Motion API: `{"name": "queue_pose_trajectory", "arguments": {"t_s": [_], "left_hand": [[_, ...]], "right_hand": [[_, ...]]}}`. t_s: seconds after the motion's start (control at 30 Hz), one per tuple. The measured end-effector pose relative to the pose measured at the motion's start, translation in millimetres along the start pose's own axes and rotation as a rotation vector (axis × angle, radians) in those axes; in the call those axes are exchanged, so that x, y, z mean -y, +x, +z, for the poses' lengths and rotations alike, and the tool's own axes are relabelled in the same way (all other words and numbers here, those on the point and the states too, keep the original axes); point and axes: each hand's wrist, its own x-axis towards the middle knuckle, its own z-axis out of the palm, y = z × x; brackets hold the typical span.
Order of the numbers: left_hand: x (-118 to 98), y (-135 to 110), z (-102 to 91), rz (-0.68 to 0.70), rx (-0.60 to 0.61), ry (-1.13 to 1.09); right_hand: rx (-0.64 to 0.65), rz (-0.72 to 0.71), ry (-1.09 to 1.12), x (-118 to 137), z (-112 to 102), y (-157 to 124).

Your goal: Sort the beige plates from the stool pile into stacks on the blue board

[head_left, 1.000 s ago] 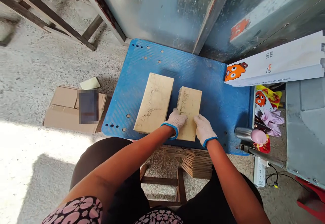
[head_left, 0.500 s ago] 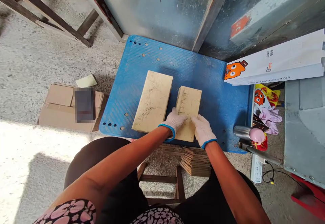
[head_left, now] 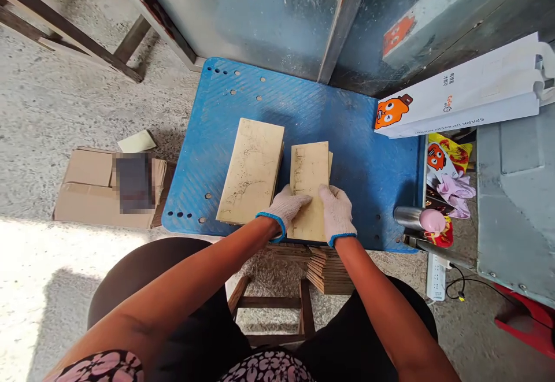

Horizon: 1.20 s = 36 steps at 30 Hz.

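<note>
My left hand (head_left: 287, 207) and my right hand (head_left: 339, 211), both in white knit gloves with blue cuffs, are closed on opposite long edges of a narrow cream board (head_left: 310, 165) with dark smudges. Both thumbs press on its face. Whether it is one board or several together, I cannot tell. A corner of another cream board (head_left: 330, 161) shows from beneath, on the right. Just left of my left hand lies a stack of wider cream boards (head_left: 252, 168) with dark streaks on top. All of these are on the blue plastic tabletop (head_left: 364, 156).
Several brown-edged boards (head_left: 330, 275) are stacked below the table's front edge, near a wooden stool (head_left: 271, 303). At right are a white paper bag (head_left: 463, 90), a steel flask with a pink lid (head_left: 410, 217) and a power strip (head_left: 436, 281). A cardboard box (head_left: 87, 188) lies on the floor at left.
The narrow board has turned straighter and slid left over the one beneath, whose corner now shows on the right. My hands have shifted with it. The whole view has moved slightly.
</note>
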Motion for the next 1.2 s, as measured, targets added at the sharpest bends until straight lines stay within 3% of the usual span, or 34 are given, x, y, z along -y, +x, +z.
{"name": "queue_pose_trajectory", "arguments": {"t_s": [0.13, 0.33, 0.43, 0.57, 0.77, 0.9, 1.03, 1.2], "left_hand": [[-5, -5, 0.5, -0.005, 0.036, -0.01], [-12, -9, -1.4, 0.059, -0.065, 0.229], [-18, -11, -3.3, 0.138, -0.052, 0.274], [-41, -20, -4.9, 0.172, 0.065, 0.143], [-80, -52, -0.3, 0.094, 0.478, -0.085], [-72, -56, 3.8, 0.011, 0.44, -0.102], [-55, -53, 4.2, 0.016, 0.404, -0.141], [-52, -59, -0.8, 0.046, 0.464, -0.084]], "right_hand": [[-0.005, 0.028, -0.045, -1, -1, -1], [0.076, 0.007, 0.146, 7, -6, -9], [0.124, -0.015, 0.226, 20, -12, -16], [0.186, -0.062, 0.219, 38, -29, -29], [0.256, -0.095, 0.083, 44, -54, -50], [0.267, -0.119, -0.036, 32, -61, -55], [0.325, -0.154, -0.047, 24, -65, -51], [0.37, -0.358, -0.029, 49, -78, -43]]}}
